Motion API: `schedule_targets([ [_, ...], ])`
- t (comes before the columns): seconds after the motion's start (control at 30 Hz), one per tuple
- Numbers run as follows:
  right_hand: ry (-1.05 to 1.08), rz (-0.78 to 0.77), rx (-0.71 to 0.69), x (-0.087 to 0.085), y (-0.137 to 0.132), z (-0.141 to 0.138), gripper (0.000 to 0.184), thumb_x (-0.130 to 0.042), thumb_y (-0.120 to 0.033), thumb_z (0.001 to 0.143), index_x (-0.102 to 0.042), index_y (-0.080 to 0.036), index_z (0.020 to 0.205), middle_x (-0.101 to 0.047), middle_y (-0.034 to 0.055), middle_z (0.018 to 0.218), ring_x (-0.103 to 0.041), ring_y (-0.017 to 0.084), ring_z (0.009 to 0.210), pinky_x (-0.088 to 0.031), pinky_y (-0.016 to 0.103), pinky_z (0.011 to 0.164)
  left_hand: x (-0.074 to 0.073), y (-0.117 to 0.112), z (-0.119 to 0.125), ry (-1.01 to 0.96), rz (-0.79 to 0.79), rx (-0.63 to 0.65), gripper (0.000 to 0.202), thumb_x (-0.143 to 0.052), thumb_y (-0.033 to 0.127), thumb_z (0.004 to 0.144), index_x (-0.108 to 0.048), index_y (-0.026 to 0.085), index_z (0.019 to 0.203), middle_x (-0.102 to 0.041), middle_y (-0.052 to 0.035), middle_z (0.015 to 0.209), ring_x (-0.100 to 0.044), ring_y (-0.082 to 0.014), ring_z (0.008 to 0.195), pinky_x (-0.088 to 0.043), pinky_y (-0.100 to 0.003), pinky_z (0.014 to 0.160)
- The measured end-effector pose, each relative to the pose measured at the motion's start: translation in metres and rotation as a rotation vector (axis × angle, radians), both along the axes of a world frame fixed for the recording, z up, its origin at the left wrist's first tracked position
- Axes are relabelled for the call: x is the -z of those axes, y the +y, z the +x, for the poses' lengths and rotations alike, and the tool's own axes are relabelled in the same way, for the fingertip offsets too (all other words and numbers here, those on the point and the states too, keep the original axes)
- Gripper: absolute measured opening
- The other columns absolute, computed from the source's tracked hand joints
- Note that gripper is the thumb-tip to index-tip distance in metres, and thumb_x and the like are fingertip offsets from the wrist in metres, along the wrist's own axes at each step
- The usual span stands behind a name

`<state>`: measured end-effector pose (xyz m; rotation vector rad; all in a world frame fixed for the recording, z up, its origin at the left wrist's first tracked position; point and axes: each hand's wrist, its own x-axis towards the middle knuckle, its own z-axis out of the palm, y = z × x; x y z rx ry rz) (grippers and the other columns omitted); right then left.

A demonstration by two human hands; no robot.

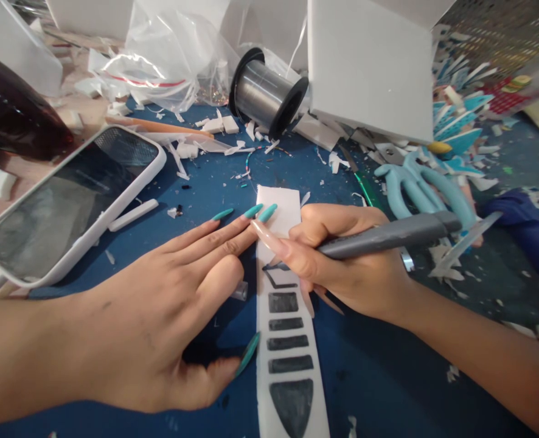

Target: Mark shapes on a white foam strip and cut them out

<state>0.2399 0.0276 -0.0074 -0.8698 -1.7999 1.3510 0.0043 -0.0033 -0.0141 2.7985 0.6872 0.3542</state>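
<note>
A long white foam strip (288, 347) lies on the blue cutting mat (379, 377), marked with several dark grey blocks. My left hand (160, 322) lies flat beside the strip, fingers stretched out, fingertips with teal nails pressing on its upper left part. My right hand (342, 255) grips a grey marker pen (388, 234), its tip hidden behind my fingers, at a half-drawn outline on the strip.
A phone in a white case (69, 201) lies at the left. A spool of clear line (267, 91) and a white box (370, 67) stand behind. Light blue scissors (422, 188), foam scraps, a plastic bag (169, 55) and a dark bottle (9, 115) surround the mat.
</note>
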Motion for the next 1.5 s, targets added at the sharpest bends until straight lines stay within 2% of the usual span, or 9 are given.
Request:
schedule_targets([
  [0.17, 0.043, -0.026, -0.005, 0.002, 0.001, 0.000, 0.047, -0.069, -0.012, 0.092, -0.038, -0.022, 0.057, -0.046, -0.0054, 0.053, -0.045, 0.010, 0.050, -0.039, 0.027, 0.050, 0.002, 0.000, 0.002, -0.002, -0.006, -0.004, 0.037, -0.062, 0.044, 0.088, -0.052, 0.013, 0.106, -0.064, -0.0357, 0.141, -0.047, -0.0456, 0.148, -0.049, -0.060, 0.120],
  [0.4, 0.055, -0.061, 0.005, 0.001, 0.001, -0.001, 0.046, -0.070, -0.013, 0.091, -0.038, -0.022, 0.058, -0.044, -0.0050, 0.053, -0.044, 0.011, 0.051, -0.037, 0.028, 0.051, 0.000, 0.001, 0.004, -0.023, -0.013, -0.011, 0.030, -0.060, 0.039, 0.088, -0.053, 0.014, 0.102, -0.061, -0.0371, 0.144, -0.048, -0.0457, 0.147, -0.050, -0.061, 0.118],
  [0.57, 0.069, -0.057, 0.005, 0.001, 0.000, -0.001, 0.045, -0.070, -0.013, 0.091, -0.039, -0.022, 0.060, -0.045, -0.0054, 0.052, -0.044, 0.011, 0.052, -0.038, 0.028, 0.051, -0.001, 0.001, 0.000, -0.028, -0.035, -0.017, 0.034, -0.062, 0.042, 0.087, -0.052, 0.015, 0.105, -0.062, -0.0367, 0.143, -0.047, -0.0459, 0.148, -0.049, -0.062, 0.119],
  [0.77, -0.044, 0.106, 0.023, 0.000, -0.002, -0.001, 0.048, -0.063, -0.007, 0.093, -0.033, -0.021, 0.058, -0.045, -0.0074, 0.052, -0.034, 0.007, 0.043, -0.034, 0.028, 0.047, 0.003, -0.002, -0.005, 0.019, -0.020, 0.001, 0.038, -0.061, 0.047, 0.091, -0.049, 0.017, 0.110, -0.050, -0.0340, 0.157, -0.031, -0.0399, 0.158, -0.042, -0.056, 0.127],
  [0.83, -0.083, 0.148, 0.022, -0.001, -0.002, 0.000, 0.048, -0.060, -0.004, 0.092, -0.033, -0.021, 0.057, -0.042, -0.0078, 0.050, -0.031, 0.007, 0.042, -0.032, 0.028, 0.045, 0.003, -0.002, -0.005, 0.020, -0.018, 0.008, 0.038, -0.061, 0.047, 0.091, -0.048, 0.017, 0.110, -0.049, -0.0347, 0.157, -0.030, -0.0402, 0.158, -0.042, -0.056, 0.126],
  [0.97, -0.095, 0.159, 0.000, -0.002, -0.002, 0.002, 0.048, -0.060, -0.003, 0.091, -0.029, -0.021, 0.059, -0.040, -0.0085, 0.050, -0.033, 0.006, 0.043, -0.032, 0.027, 0.046, 0.002, 0.001, -0.002, 0.001, -0.001, 0.002, 0.037, -0.062, 0.044, 0.089, -0.046, 0.016, 0.109, -0.051, -0.0376, 0.154, -0.035, -0.0423, 0.155, -0.045, -0.057, 0.124],
  [1.13, -0.070, 0.164, -0.014, -0.001, -0.002, 0.004, 0.051, -0.062, -0.001, 0.088, -0.024, -0.022, 0.062, -0.038, -0.0100, 0.050, -0.029, 0.006, 0.043, -0.033, 0.027, 0.048, 0.003, 0.001, -0.004, 0.018, -0.008, 0.007, 0.040, -0.062, 0.046, 0.090, -0.046, 0.017, 0.111, -0.045, -0.0369, 0.159, -0.028, -0.0391, 0.159, -0.042, -0.055, 0.126],
  [1.33, -0.047, 0.103, -0.023, -0.002, -0.003, 0.005, 0.051, -0.065, 0.003, 0.083, -0.025, -0.021, 0.062, -0.041, -0.0093, 0.050, -0.034, 0.006, 0.042, -0.034, 0.027, 0.046, 0.003, -0.001, -0.001, -0.024, 0.016, -0.019, 0.033, -0.060, 0.041, 0.088, -0.047, 0.018, 0.107, -0.044, -0.0384, 0.158, -0.032, -0.0390, 0.156, -0.044, -0.054, 0.125],
  [1.5, -0.078, 0.095, 0.016, -0.004, -0.005, 0.007, 0.052, -0.063, 0.001, 0.084, -0.021, -0.022, 0.062, -0.036, -0.0080, 0.046, -0.037, 0.008, 0.041, -0.029, 0.028, 0.044, 0.001, -0.001, 0.003, -0.035, 0.004, -0.017, 0.027, -0.059, 0.038, 0.087, -0.047, 0.018, 0.102, -0.046, -0.0387, 0.155, -0.039, -0.0419, 0.151, -0.048, -0.056, 0.121],
])
